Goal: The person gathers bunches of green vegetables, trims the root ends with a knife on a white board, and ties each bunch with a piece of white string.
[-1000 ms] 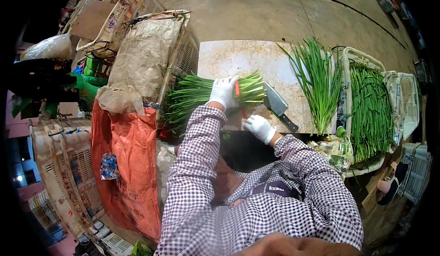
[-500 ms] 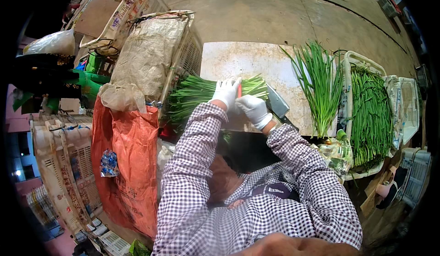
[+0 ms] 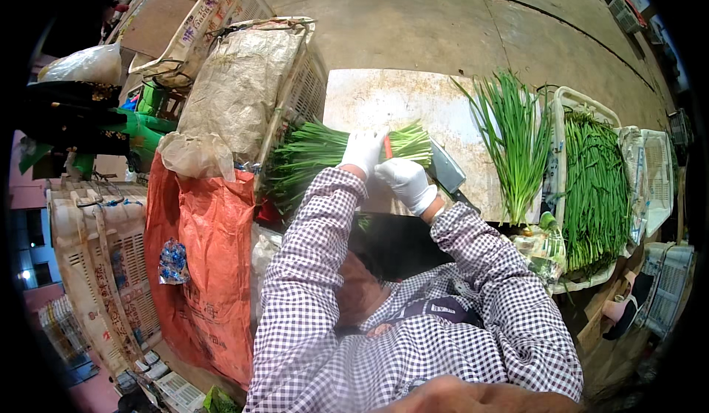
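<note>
A bunch of green garlic chives (image 3: 310,153) lies across the pale board (image 3: 399,95), leaves to the left and pale stem ends to the right. My left hand (image 3: 362,150), in a white glove, is closed over the top of the bunch. Around the stems, just right of that hand, runs a red band (image 3: 388,147). My right hand (image 3: 408,185), gloved too, is closed at the near side of the bunch, fingertips pinched at the band's lower end. A cleaver (image 3: 445,171) with a dark handle rests right of the stem ends. Loose garlic chives (image 3: 511,151) lie on the board's right side.
A white crate (image 3: 617,121) packed with garlic chives stands to the right. On the left are a cloth-covered crate (image 3: 236,80) and a large red plastic sack (image 3: 218,265). A clear plastic bag of greens (image 3: 543,247) sits by the board's near right corner.
My right hand has shifted slightly left and nearer to me, along the bunch's near side. My left hand keeps its hold on the bunch.
</note>
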A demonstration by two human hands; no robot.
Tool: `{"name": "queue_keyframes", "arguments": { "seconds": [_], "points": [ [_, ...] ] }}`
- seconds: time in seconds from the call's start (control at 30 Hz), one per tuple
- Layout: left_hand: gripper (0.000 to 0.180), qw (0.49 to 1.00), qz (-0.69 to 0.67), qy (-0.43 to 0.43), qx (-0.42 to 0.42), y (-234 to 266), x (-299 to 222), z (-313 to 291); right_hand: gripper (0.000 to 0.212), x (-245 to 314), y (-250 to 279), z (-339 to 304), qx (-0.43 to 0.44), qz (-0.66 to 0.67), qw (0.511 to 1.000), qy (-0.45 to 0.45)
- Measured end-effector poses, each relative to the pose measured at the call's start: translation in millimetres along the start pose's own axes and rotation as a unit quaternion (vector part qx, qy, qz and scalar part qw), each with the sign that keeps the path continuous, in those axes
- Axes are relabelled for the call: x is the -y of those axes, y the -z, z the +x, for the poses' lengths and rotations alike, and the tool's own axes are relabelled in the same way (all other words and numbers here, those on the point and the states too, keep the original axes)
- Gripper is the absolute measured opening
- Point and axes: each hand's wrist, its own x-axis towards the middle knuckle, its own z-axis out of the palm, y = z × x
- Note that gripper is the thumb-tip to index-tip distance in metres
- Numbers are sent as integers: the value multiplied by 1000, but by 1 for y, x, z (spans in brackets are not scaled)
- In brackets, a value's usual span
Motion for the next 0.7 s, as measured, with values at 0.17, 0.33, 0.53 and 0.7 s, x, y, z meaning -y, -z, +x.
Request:
{"name": "queue_keyframes", "arguments": {
  "seconds": [0.17, 0.33, 0.53, 0.7],
  "points": [
    [76, 999, -7, -20, 44, 37, -12, -9, 11, -9, -1, 15, -64, 40, 994, -77],
    [82, 998, -60, -17, 19, 23, -5, -7, 17, -12, -4, 12, -7, 68, 996, -65],
    [91, 998, -49, -11, 40, 33, -10, -12, 65, -39, 23, 17, 49, -190, 976, -94],
    [89, 999, -39, -5, 17, 37, -16, -10, 72, -73, -1, -11, 167, -189, 950, -186]
  ]
}}
